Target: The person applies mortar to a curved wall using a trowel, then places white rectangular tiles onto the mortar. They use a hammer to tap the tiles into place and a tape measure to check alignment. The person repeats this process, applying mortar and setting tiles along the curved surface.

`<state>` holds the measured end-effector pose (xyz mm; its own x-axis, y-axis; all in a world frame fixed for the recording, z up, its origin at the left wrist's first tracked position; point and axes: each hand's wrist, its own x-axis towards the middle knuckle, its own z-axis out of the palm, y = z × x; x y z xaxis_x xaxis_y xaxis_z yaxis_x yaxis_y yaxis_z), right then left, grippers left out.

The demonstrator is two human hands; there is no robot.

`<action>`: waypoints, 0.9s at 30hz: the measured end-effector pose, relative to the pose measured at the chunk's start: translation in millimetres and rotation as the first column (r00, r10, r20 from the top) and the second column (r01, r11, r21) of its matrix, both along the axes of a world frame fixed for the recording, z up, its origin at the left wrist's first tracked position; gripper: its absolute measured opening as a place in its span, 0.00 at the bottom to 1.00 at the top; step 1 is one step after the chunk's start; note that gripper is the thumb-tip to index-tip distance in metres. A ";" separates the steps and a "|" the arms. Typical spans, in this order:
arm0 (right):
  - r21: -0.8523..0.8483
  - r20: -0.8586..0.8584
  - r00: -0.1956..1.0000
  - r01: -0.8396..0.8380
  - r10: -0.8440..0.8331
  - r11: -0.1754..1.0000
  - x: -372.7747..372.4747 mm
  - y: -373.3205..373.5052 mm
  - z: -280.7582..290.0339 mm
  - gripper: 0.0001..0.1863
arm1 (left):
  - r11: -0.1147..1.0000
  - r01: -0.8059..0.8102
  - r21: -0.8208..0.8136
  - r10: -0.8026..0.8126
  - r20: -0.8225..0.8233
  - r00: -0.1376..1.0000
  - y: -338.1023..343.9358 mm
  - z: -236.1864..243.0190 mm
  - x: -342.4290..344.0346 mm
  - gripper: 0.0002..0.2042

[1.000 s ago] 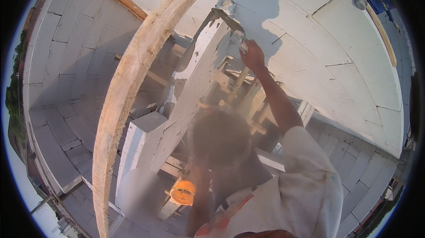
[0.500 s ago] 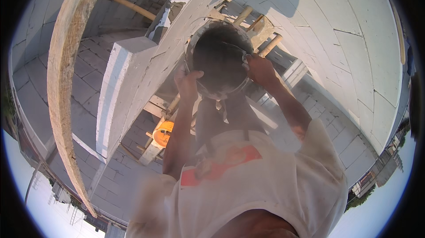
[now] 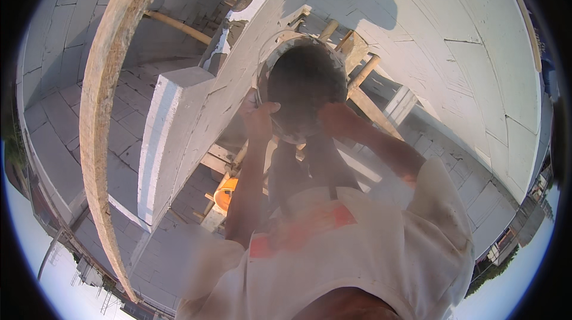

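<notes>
A round metal pan (image 3: 305,84), dark inside with a mortar-crusted rim, is held up in front of me. My left hand (image 3: 259,118) grips its left rim and my right hand (image 3: 337,120) grips its right rim. The pan sits right beside the top of a white block wall (image 3: 179,118) that runs up to the left of it. What is inside the pan is too dark to tell. My white-sleeved arms rise from the lower edge.
A long curved wooden plank (image 3: 98,111) arcs down the left. An orange bucket (image 3: 224,192) stands far below between the wall and my left arm. Wooden poles (image 3: 362,75) cross behind the pan. A white block floor (image 3: 465,40) spreads at the right.
A second ago my right hand reached toward the wall top alone. Now both hands grip the pan, which has come up and closer beside the wall.
</notes>
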<state>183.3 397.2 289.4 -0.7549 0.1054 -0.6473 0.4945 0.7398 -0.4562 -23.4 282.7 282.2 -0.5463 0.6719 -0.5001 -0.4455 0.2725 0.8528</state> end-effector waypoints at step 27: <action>0.050 -0.389 0.391 0.913 -0.834 0.405 -159.6 323.7 -72.9 0.16 | 0.926 -0.219 -0.308 0.141 -0.255 0.957 -127.0 -25.6 44.6 0.24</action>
<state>23.7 720.9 216.5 -0.2746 0.9148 -0.2963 0.8157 0.0584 -0.5755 21.2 155.7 256.6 -0.7658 0.3694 -0.5264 -0.3221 0.4882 0.8111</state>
